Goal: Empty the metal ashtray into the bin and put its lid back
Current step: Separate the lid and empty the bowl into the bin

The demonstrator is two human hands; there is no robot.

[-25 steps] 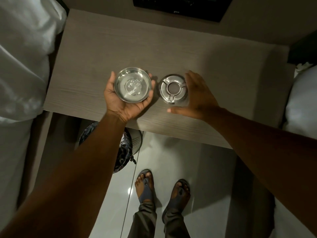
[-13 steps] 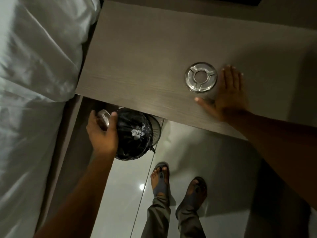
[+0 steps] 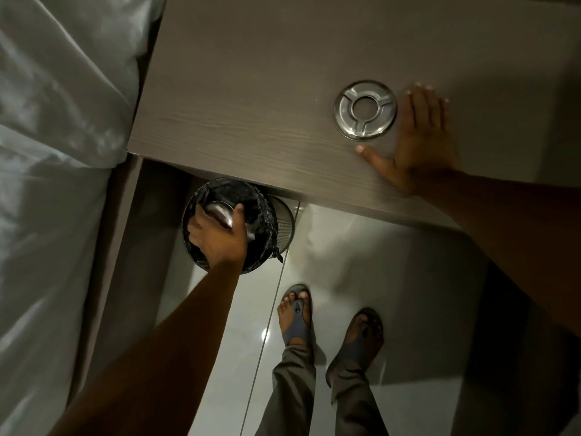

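between the left fingers: the metal ashtray bowl (image 3: 220, 214), tipped on edge and blurred, only part of its shiny wall showing.
left hand (image 3: 217, 239): clenched round the bowl, thumb (image 3: 239, 212) on the side nearer the desk edge, the other fingers (image 3: 196, 220) wrapped over the opposite rim; back of the hand faces the camera.
under the left fingers: the mouth of the bin (image 3: 284, 220), a round mesh can lined with a black plastic bag (image 3: 262, 215); hand and bowl sit inside the ring of the bag.
around the bin: it stands on the glossy tiled floor (image 3: 345, 247), partly tucked beneath the front edge of the desk.
right hand (image 3: 418, 143): released, laid flat and palm down on the desk, fingers together and straight, thumb (image 3: 372, 157) spread wide.
just beside the right fingers: the lid (image 3: 365, 110), a flat steel ring with a round hole in the middle and three grooves, lying on the desk top; its rim is close against the index finger, but whether they touch cannot be told.
under the right palm: the desk (image 3: 251, 89), grey wood grain, bare apart from lid and hand.
further out from the left arm: white bedding (image 3: 56, 121) up against the desk's side.
nearest the camera: two feet in dark sandals (image 3: 297, 319) and loose grey trousers (image 3: 292, 388) on the floor, well apart from the bin.
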